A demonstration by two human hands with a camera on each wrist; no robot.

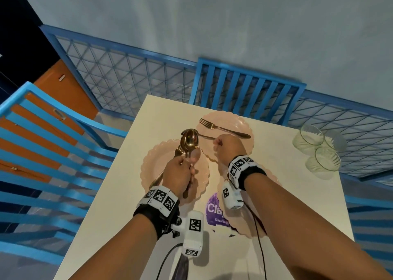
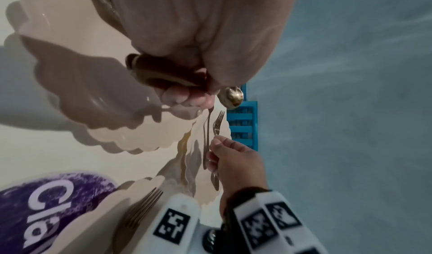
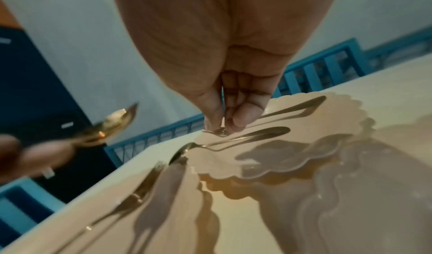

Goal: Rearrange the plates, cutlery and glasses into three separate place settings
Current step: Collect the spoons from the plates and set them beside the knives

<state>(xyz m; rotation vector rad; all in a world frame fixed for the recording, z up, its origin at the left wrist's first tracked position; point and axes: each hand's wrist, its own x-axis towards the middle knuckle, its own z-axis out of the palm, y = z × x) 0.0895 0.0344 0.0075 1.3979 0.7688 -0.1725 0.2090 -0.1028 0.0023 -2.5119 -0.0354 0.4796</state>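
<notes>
- Gold-coloured metal cutlery was split between hand and plates: the left hand gripped a bundle of gold spoons, bowls up, above the near-left scalloped pink plate.
- The right hand was curled over the far scalloped pink plate; whether it pinched anything I could not tell.
- A gold fork and a loose gold spoon lay on that far plate, long axes roughly parallel, running left to right; the fork just beyond the right hand's knuckles, the spoon's handle by its fingertips.
- The right hand was much the nearer to both.
- Three clear ribbed glasses clustered at the cream bench far-right corner, well apart from both hands.
- Judgement: settings not yet separated; plates bunched.
</notes>
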